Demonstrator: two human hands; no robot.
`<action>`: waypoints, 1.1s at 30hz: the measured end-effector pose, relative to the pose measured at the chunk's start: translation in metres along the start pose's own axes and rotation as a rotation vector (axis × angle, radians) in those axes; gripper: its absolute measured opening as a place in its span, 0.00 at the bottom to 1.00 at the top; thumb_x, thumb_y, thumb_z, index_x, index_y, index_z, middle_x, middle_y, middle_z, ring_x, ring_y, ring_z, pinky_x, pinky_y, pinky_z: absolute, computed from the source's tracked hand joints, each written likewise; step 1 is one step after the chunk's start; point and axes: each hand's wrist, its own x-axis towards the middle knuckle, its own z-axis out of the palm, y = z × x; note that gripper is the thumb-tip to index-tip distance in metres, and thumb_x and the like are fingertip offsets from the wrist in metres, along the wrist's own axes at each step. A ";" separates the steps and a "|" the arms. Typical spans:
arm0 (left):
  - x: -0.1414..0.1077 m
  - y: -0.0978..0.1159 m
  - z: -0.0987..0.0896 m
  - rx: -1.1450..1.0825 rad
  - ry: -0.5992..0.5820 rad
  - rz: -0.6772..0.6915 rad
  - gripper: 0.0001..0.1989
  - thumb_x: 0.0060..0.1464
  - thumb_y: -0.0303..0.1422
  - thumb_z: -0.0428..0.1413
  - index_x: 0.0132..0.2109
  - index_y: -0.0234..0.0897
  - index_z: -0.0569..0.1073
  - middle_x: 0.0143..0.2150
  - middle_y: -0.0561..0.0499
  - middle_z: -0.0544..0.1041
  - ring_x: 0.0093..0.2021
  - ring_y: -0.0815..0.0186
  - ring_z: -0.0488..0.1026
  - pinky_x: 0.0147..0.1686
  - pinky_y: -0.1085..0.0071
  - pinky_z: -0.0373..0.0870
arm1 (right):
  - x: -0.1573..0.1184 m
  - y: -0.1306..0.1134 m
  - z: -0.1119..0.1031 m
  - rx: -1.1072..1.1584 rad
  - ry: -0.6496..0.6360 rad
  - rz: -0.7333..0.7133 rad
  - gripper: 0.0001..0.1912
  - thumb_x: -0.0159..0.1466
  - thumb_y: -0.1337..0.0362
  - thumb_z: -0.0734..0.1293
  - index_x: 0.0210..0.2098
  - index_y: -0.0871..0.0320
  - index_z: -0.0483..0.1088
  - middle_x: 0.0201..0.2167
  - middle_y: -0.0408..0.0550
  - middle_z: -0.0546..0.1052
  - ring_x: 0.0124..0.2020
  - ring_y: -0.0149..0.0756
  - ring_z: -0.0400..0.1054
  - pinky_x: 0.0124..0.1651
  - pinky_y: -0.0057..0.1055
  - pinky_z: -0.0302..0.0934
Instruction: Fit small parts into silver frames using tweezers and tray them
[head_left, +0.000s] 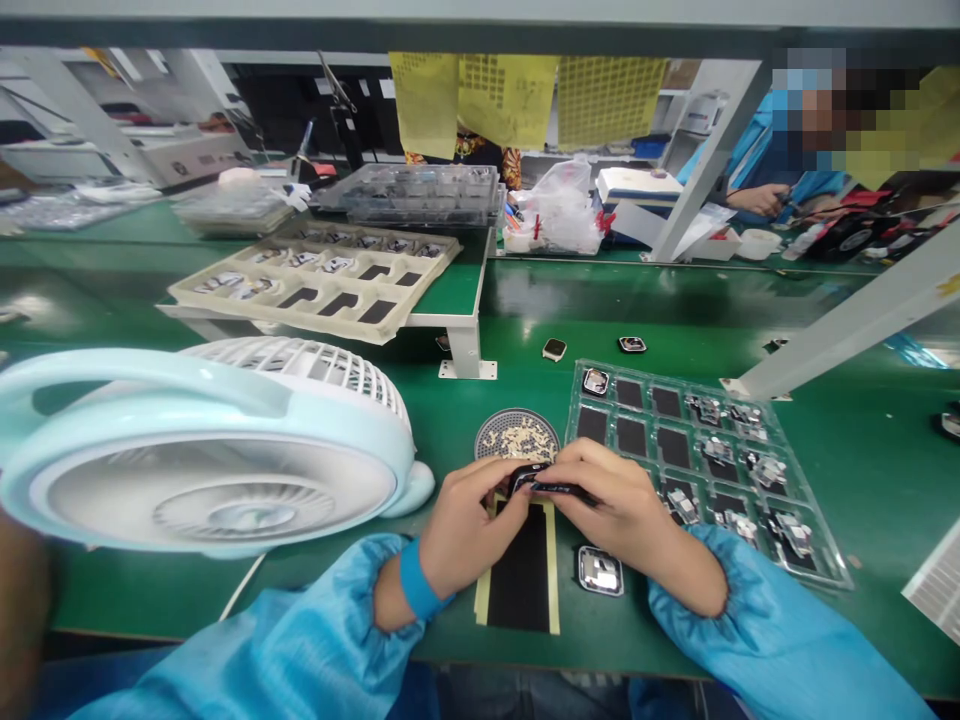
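Holding dark device, partly hidden by hands

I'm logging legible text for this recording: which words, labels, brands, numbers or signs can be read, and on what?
None can be read.
Yellow hanging sheets: dark marks, too blurred.
White paper at the right edge: faint grid, any writing too small.
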 end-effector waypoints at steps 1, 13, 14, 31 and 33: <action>0.000 0.000 0.000 0.002 0.001 0.005 0.14 0.61 0.25 0.55 0.50 0.42 0.79 0.36 0.54 0.77 0.31 0.71 0.68 0.33 0.75 0.67 | 0.000 0.000 0.000 0.000 -0.011 0.006 0.15 0.64 0.72 0.69 0.50 0.55 0.72 0.42 0.46 0.73 0.44 0.23 0.70 0.44 0.21 0.66; 0.007 -0.015 -0.002 0.001 0.060 -0.117 0.06 0.63 0.31 0.55 0.45 0.39 0.76 0.36 0.53 0.77 0.35 0.68 0.71 0.39 0.71 0.68 | 0.028 0.016 -0.010 0.001 -0.121 0.276 0.10 0.71 0.58 0.62 0.40 0.59 0.70 0.39 0.47 0.72 0.41 0.28 0.67 0.46 0.28 0.64; 0.008 -0.018 -0.002 -0.014 0.068 -0.130 0.06 0.63 0.32 0.54 0.46 0.38 0.75 0.38 0.52 0.77 0.36 0.67 0.72 0.40 0.71 0.69 | 0.031 0.020 -0.011 -0.077 -0.150 0.305 0.12 0.72 0.58 0.61 0.41 0.59 0.71 0.39 0.48 0.73 0.41 0.29 0.67 0.47 0.29 0.63; 0.044 -0.016 0.015 -0.375 0.136 -0.299 0.20 0.61 0.40 0.57 0.56 0.35 0.72 0.49 0.42 0.78 0.45 0.60 0.77 0.51 0.60 0.73 | 0.093 0.069 -0.028 0.189 -0.338 0.566 0.20 0.62 0.53 0.69 0.43 0.65 0.77 0.38 0.48 0.80 0.39 0.28 0.73 0.44 0.23 0.66; 0.041 -0.017 0.016 -0.245 0.245 -0.293 0.23 0.61 0.38 0.57 0.60 0.37 0.69 0.54 0.41 0.75 0.53 0.59 0.74 0.59 0.56 0.68 | 0.123 0.097 -0.031 0.061 -0.254 0.604 0.17 0.63 0.58 0.66 0.41 0.67 0.77 0.38 0.50 0.80 0.38 0.28 0.72 0.44 0.23 0.64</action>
